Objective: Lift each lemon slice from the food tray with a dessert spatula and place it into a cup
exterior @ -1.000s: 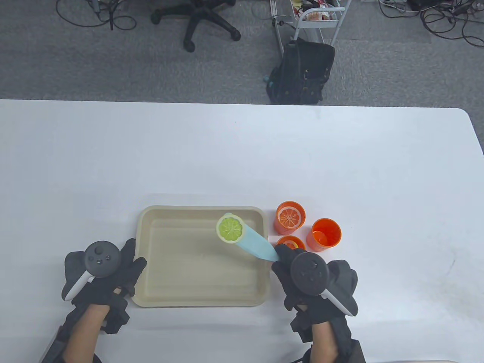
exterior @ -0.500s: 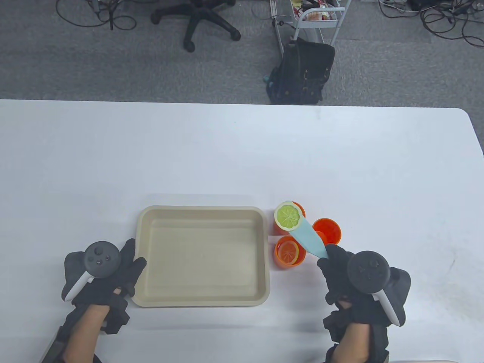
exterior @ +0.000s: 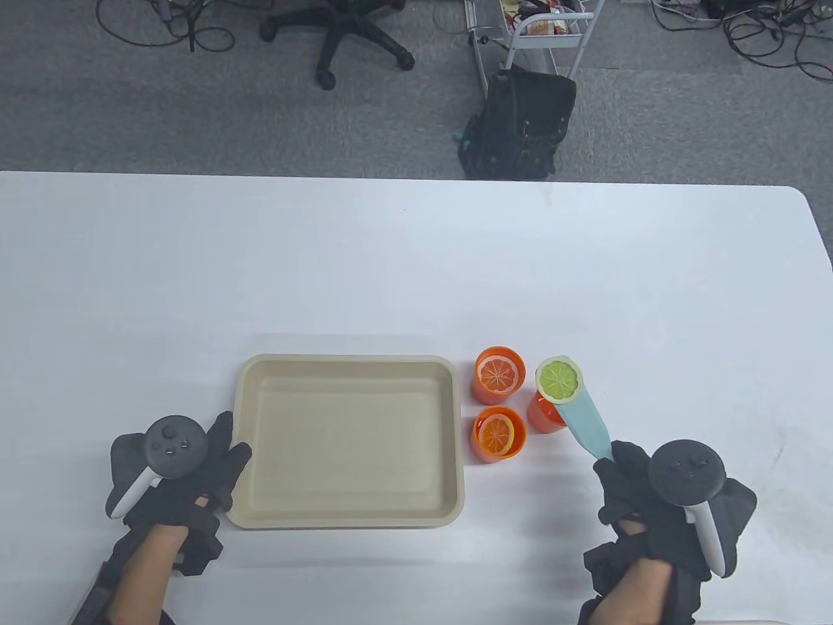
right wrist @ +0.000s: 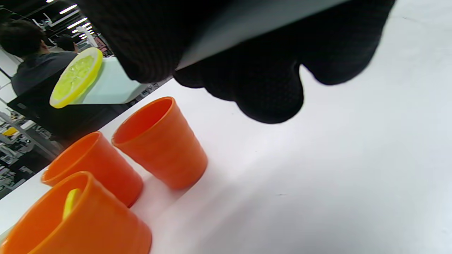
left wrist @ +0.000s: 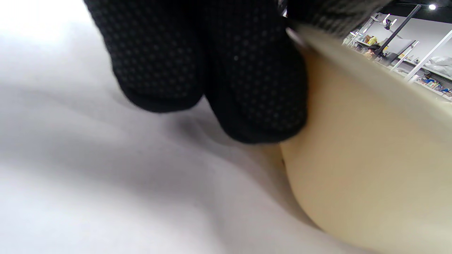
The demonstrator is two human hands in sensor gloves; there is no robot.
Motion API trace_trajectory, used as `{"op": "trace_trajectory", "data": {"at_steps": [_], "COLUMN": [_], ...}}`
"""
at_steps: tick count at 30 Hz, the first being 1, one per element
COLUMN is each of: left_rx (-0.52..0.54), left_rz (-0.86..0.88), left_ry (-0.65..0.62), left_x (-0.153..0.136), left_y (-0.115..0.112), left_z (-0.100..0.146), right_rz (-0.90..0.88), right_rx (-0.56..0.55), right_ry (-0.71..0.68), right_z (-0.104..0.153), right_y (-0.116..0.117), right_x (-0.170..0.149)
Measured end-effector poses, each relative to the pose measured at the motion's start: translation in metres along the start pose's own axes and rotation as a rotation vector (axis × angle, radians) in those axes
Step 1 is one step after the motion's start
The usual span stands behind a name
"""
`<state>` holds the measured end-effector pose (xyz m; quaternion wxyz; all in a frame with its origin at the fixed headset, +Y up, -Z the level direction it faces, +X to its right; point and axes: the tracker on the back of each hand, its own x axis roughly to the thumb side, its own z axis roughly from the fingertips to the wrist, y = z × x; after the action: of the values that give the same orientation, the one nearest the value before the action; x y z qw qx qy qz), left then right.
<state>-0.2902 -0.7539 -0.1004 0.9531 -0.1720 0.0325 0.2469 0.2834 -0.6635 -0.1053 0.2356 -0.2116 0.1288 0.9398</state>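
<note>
My right hand (exterior: 634, 485) grips the handle of a light blue dessert spatula (exterior: 586, 423). A green-yellow lemon slice (exterior: 558, 379) lies on its blade, held above the rightmost orange cup (exterior: 541, 414). In the right wrist view the lemon slice (right wrist: 76, 77) hovers over that cup (right wrist: 160, 143). The back orange cup (exterior: 498, 374) and the front orange cup (exterior: 498, 434) each hold an orange slice. The beige food tray (exterior: 351, 511) has nothing in it. My left hand (exterior: 195, 469) rests with straight fingers against the tray's left rim; its fingertips (left wrist: 254, 88) touch the tray wall (left wrist: 370, 158).
The three cups stand close together just right of the tray. Beyond the white table's far edge are a black backpack (exterior: 520, 127), a wire cart (exterior: 546, 32) and an office chair base (exterior: 358, 32).
My right hand has carried the spatula with the lemon slice rightward, from above the tray past the back cup to above the rightmost cup. The left hand has not moved.
</note>
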Motion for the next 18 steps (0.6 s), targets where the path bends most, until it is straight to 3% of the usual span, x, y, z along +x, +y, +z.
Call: {"op": "trace_trajectory", "data": {"at_steps": [8, 18], "left_rx": [-0.002, -0.002], "left_rz": [0.004, 0.007], "left_ry": [0.001, 0.002], "left_x": [-0.0002, -0.0006], "left_y": [-0.0001, -0.0001], "left_z": [0.0001, 0.0002], "right_rz": [0.022, 0.029], "right_rx": [-0.032, -0.063], "right_ry": [0.207, 0.203], "right_z": [-0.0011, 0.0013], "right_y": [-0.0009, -0.0020], "right_x": [-0.0097, -0.0070]}}
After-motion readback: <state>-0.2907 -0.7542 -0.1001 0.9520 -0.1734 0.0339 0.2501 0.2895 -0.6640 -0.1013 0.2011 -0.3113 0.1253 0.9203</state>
